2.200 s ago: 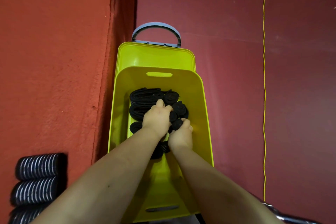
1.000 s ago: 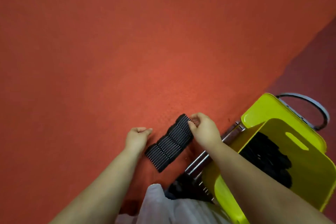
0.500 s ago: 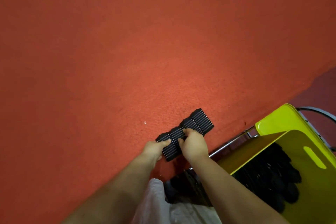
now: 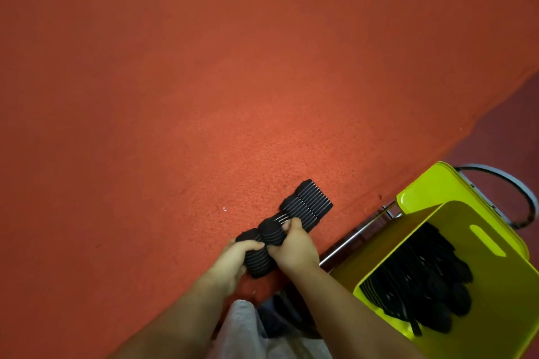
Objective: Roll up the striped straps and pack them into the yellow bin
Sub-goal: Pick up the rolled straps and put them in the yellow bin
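At the bottom of the frame two bare forearms reach up over a fold of pale grey cloth (image 4: pixel 250 329), and both hands close on the near end of a row of rolled black straps with thin white stripes (image 4: pixel 287 226) lying on the red felt-like surface (image 4: pixel 204 96). The left hand (image 4: pixel 233 259) curls its fingers round the nearest roll from the left; the right hand (image 4: pixel 294 248) clamps the next roll, thumb and fingers wrapped over its top. Two further rolls lie ungripped just beyond, running diagonally toward centre right, touching one another.

The step in hand looks like the pick-up — rolling appears done for these pieces, and they are being gathered for packing. The next move likely calls for lifting the gripped rolls together without letting them loosen, then swinging them rightward to the bin. Squeezing sideways should keep the coils tight; a slack grip could let an end unwind.

To the lower right stands the bright yellow plastic bin (image 4: pixel 431 242), tilted in view, a slot handle cut in its far wall. Inside it a heap of dark rolled straps (image 4: pixel 423 285) already fills much of the floor, so part of the task seems complete. A second yellow bin (image 4: pixel 423 192) sits behind it, with a grey curved handle (image 4: pixel 519 189) beyond. A chrome metal bar (image 4: pixel 350 239) runs between surface and bin.

Farther off, the red surface fills most of the frame — its edge cuts diagonally at right, where darker maroon flooring (image 4: pixel 510 125) shows.
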